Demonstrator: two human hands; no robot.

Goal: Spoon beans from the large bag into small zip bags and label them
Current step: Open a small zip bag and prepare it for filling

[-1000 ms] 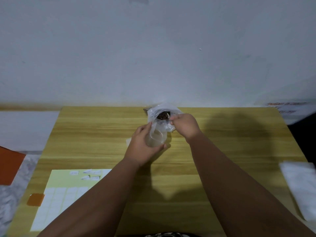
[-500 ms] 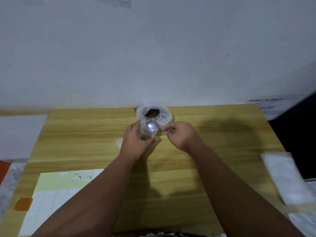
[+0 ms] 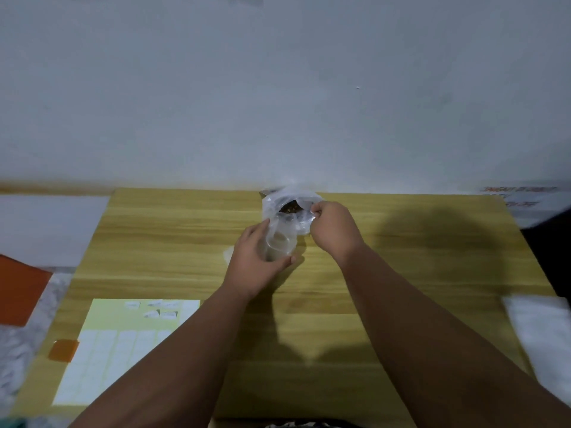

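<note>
We have the large bag (image 3: 290, 197) at the far middle of the table (image 3: 185, 242), near the wall, and the small zip bag (image 3: 279, 242) just before it, between our left hand (image 3: 256, 264) and right hand (image 3: 333, 230). The label sheet (image 3: 123, 350) lies on the table at our near left, and a blurred flat stack (image 3: 543, 335) at the near right edge.

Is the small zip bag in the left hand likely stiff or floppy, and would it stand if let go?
Probably floppy: the small zip bag is thin clear film, held open by the left hand. No beans show inside, so likely light and would slump.
</note>
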